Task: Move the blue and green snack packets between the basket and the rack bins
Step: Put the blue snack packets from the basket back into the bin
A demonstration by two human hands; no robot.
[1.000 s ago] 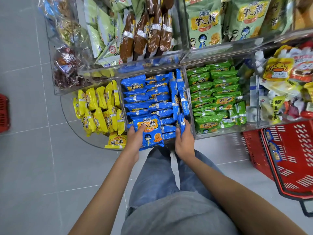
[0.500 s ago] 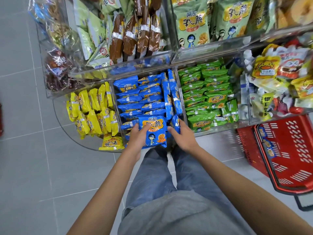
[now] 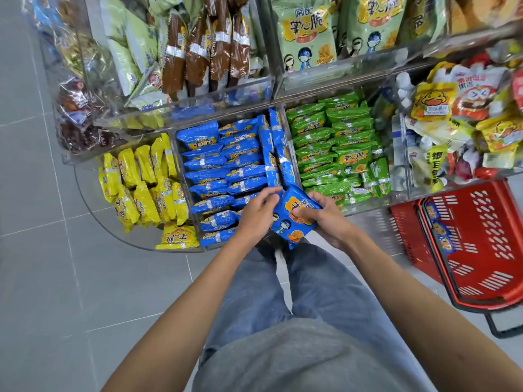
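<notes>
A clear rack bin (image 3: 283, 128) is packed with rows of blue snack packets (image 3: 223, 162). The bin to its right holds green snack packets (image 3: 334, 145). My right hand (image 3: 328, 219) grips one blue packet (image 3: 294, 222), tilted, at the front right corner of the blue bin. My left hand (image 3: 256, 213) rests its fingers on that packet's left edge. A red basket (image 3: 481, 250) stands on the floor at the right with a few blue packets (image 3: 440, 230) lying inside along its left wall.
Yellow packets (image 3: 141, 188) fill the bin left of the blue one. An upper shelf carries brown bars (image 3: 209, 49) and large pale green bags (image 3: 305, 32). Mixed pouches (image 3: 458, 117) sit in the far right bin. Grey tiled floor (image 3: 42, 278) lies to the left.
The blue packet has come up off the front of the blue rows and moved right, tilting. My right hand has taken it in its grip; my left hand followed to its left edge.
</notes>
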